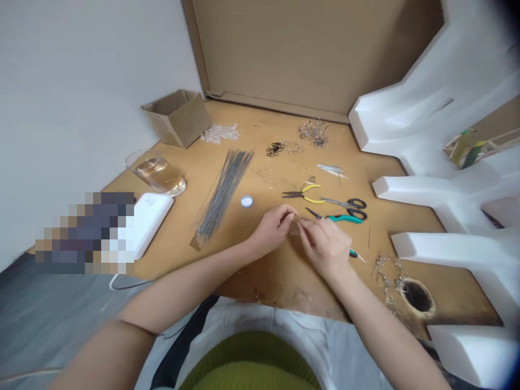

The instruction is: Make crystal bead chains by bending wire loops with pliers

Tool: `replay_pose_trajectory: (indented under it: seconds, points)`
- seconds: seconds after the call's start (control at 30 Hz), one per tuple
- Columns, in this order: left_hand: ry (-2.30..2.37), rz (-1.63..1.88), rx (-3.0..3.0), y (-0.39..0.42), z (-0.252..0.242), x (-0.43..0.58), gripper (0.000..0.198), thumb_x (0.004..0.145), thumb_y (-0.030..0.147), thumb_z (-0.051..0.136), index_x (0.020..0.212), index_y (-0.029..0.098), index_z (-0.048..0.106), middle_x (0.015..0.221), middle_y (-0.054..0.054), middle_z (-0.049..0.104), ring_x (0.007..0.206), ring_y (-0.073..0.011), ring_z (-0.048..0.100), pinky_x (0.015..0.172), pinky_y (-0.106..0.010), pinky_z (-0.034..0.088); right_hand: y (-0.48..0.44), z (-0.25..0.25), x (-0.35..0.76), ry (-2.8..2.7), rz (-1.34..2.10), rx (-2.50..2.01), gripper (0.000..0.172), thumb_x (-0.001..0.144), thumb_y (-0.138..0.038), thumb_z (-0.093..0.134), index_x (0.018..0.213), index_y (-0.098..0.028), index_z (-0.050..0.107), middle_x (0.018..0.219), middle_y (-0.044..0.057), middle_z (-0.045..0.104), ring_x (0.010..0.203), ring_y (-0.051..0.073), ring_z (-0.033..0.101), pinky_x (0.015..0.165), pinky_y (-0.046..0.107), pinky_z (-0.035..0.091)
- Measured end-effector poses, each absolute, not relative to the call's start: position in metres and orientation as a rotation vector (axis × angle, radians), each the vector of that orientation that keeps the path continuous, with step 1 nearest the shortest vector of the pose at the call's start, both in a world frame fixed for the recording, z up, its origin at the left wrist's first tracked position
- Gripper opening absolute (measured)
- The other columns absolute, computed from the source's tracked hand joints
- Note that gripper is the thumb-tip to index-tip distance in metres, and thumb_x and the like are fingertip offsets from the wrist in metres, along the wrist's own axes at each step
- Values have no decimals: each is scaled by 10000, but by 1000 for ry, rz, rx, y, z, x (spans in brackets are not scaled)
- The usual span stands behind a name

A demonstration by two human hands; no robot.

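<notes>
My left hand (277,226) is closed in a pinch above the table, its fingertips almost meeting those of my right hand (327,244). Between them is a small clear piece (295,226), apparently with fine wire, partly hidden by the fingers. Just beyond my right hand lie teal-handled pliers (344,219), black-handled scissors (345,203) and yellow-handled pliers (303,193). Another teal-handled tool (353,253) pokes out beside my right wrist. Left of my hands are a small round white lid or dish (246,201) with a blue rim and a bundle of thin grey wires (225,192).
Clear beads (220,133) lie beside a cardboard box (176,120). A glass of pale liquid (156,172) and a white power bank (152,222) stand left. Black rings (275,149) and wire pieces (313,132) lie farther back. White foam (422,246) and a hole (417,298) are right.
</notes>
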State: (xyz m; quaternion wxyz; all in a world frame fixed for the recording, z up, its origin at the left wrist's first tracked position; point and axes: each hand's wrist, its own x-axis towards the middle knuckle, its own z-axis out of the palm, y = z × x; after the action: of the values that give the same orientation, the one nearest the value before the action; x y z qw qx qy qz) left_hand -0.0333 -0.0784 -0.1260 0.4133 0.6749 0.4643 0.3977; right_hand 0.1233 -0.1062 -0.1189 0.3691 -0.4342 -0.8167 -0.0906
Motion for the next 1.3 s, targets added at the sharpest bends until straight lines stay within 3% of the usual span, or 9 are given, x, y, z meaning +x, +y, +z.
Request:
replay_pose_trajectory:
  seconds: [0.27, 0.37, 0.57, 0.73, 0.93, 1.1, 1.3]
  points:
    - [843, 759, 1380, -70, -121, -44, 216, 793, 348, 580, 861, 143, 571, 719, -9, 618, 640, -99, 580, 663, -238, 459, -91, -109, 141, -1554, 875, -1344, 201, 742, -387, 666, 729, -187, 652, 538, -10, 598, 452, 122, 535, 482, 262, 440]
    - [844, 730, 1336, -72, -118, -44, 263, 780, 378, 605, 894, 142, 584, 651, 19, 576, 555, -75, 525, 568, -207, 425, -91, -107, 142, -1477, 1102, -1339, 249, 708, -421, 692, 729, -176, 651, 473, -29, 559, 411, 104, 501, 461, 243, 408]
    - [885, 660, 1331, -75, -118, -41, 298, 781, 434, 604, 819, 141, 564, 534, 52, 508, 412, -41, 401, 411, -166, 305, -92, -104, 140, -1467, 1294, -1326, 287, 664, -442, 723, 730, -171, 658, 475, -30, 572, 427, 100, 510, 464, 229, 389]
    - [962, 684, 1363, -78, -117, -41, 300, 792, 444, 598, 783, 146, 566, 471, 69, 469, 373, -36, 375, 380, -158, 288, -91, -108, 140, -1427, 1346, -1272, 274, 697, -418, 704, 797, -168, 657, 487, -35, 575, 460, 103, 527, 505, 240, 416]
    - [932, 936, 1248, -75, -116, -46, 305, 818, 441, 579, 809, 136, 595, 438, 84, 449, 347, -31, 368, 481, -200, 431, -92, -107, 139, -1393, 1463, -1337, 395, 686, -431, 702, 971, -164, 641, 826, 31, 661, 448, 63, 497, 466, 242, 420]
    - [881, 1077, 1171, -73, -116, -47, 308, 826, 442, 571, 772, 140, 584, 518, 69, 518, 351, -17, 356, 522, -214, 471, -94, -111, 135, -1457, 1625, -1362, 358, 697, -439, 690, 897, -143, 665, 528, -29, 559, 442, 78, 465, 454, 227, 374]
    - [882, 1009, 1175, -75, -116, -45, 328, 817, 460, 573, 769, 137, 591, 483, 73, 488, 361, -27, 363, 511, -211, 449, -92, -119, 136, -1377, 1653, -1273, 300, 723, -431, 681, 865, -166, 675, 470, -55, 537, 417, 67, 441, 465, 223, 347]
